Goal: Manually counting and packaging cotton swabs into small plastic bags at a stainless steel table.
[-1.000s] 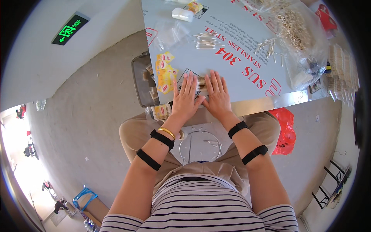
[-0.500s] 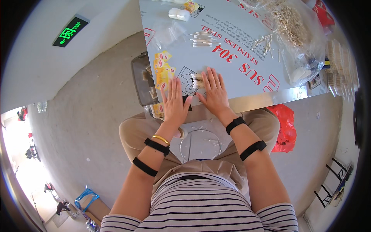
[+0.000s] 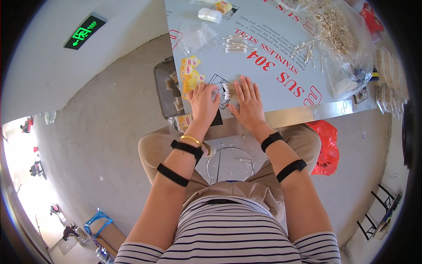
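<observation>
reference: the swab bundle (image 3: 230,91) is the centre of the dial; 12 o'clock points to the top of the view.

the swab bundle lies flat on the grey tabletop (image 3: 205,60), near its front edge, with the sticks lined up side by side. the right hand (image 3: 249,103) is at 4 o'clock, palm down, fingers straight and slightly spread, fingertips over the right end of the swab bundle. the left hand (image 3: 203,103) is at 8 o'clock, fingers bent, thumb toward the swab bundle but apart from it. whether the left fingers pinch anything cannot be told.

yellow cards (image 3: 190,75) overlap one another at 10 o'clock, just beyond the left fingertips. a black block (image 3: 216,119) sits at 7 o'clock at the front edge, partly covered by the left hand. a swab packet (image 3: 183,122) is at 8 o'clock, near the left wrist. a grey bin (image 3: 159,90) stands beside the table at 9 o'clock.

further out, a loose swab pile (image 3: 236,44) lies at 12 o'clock, clear film bags (image 3: 198,38) at 11 o'clock, and a white roll (image 3: 210,16) between 11 and 12. at 2 o'clock, scattered swabs (image 3: 309,51) lie beside a large clear bag (image 3: 337,33) of swabs. a red bag (image 3: 324,149) is at 4 o'clock, below table level.
</observation>
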Motion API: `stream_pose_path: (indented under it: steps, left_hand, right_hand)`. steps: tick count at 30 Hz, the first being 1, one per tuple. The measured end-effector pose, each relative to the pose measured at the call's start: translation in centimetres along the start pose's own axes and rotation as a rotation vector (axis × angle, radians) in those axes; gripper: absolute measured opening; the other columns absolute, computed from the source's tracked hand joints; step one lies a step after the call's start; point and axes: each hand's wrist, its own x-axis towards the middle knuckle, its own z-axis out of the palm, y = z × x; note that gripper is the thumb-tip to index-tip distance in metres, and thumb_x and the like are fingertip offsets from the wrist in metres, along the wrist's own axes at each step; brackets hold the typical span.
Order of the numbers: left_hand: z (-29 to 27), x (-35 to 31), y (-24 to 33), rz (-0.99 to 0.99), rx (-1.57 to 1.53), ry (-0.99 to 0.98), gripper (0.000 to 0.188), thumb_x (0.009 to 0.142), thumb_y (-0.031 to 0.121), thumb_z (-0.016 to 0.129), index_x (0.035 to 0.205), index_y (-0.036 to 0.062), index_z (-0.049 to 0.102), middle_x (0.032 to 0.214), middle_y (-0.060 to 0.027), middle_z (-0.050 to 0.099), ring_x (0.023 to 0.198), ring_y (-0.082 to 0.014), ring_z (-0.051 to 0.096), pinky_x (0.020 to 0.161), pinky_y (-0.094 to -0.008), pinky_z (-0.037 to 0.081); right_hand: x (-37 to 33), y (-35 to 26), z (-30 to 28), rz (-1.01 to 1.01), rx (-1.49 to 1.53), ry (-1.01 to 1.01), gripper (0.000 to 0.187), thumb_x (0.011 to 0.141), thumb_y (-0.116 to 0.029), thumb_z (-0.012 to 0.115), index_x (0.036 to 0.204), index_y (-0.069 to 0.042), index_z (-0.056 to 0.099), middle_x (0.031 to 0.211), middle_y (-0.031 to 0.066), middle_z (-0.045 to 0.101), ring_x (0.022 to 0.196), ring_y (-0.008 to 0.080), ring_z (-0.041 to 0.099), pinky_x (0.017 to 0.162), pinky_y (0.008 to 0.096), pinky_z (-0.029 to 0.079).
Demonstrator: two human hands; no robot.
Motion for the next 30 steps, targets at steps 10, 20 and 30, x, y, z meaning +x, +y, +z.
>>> stream_pose_path:
  steps: [10, 20, 30]
  left_hand:
    - [1.4, 2.7, 0.2, -0.054, -0.001, -0.046, 0.011, 0.073, 0.016, 0.077, 0.081, 0.0163, 0.069, 0.09, -0.0006, 0.062, 0.099, -0.0214, 0.06, 0.088, -0.0401, 0.037]
    - [1.9, 2.4, 0.7, -0.126, -0.035, -0.044, 0.005, 0.075, 0.017, 0.073, 0.076, 0.016, 0.068, 0.088, -0.002, 0.061, 0.095, -0.0224, 0.06, 0.085, -0.0412, 0.036]
    - [0.8, 1.5, -0.7, -0.134, -0.04, 0.098, 0.007, 0.077, 0.018, 0.072, 0.082, 0.0148, 0.068, 0.091, -0.0017, 0.063, 0.094, -0.0226, 0.061, 0.087, -0.0408, 0.035]
  right_hand:
    - [-0.1, 0.3, 0.1, -0.007, 0.007, 0.013, 0.084, 0.092, -0.051, 0.058, 0.156, -0.006, 0.025, 0.162, 0.0174, 0.021, 0.152, 0.0313, 0.017, 0.124, 0.0478, 0.013]
    - [-0.1, 0.3, 0.2, -0.008, 0.01, 0.031, 0.085, 0.092, -0.052, 0.057, 0.156, -0.005, 0.025, 0.162, 0.0176, 0.021, 0.152, 0.0307, 0.017, 0.124, 0.0479, 0.013]
    - [-0.1, 0.1, 0.0, -0.004, -0.005, 0.007, 0.084, 0.093, -0.051, 0.056, 0.156, -0.006, 0.024, 0.164, 0.0162, 0.018, 0.152, 0.0297, 0.015, 0.124, 0.047, 0.013]
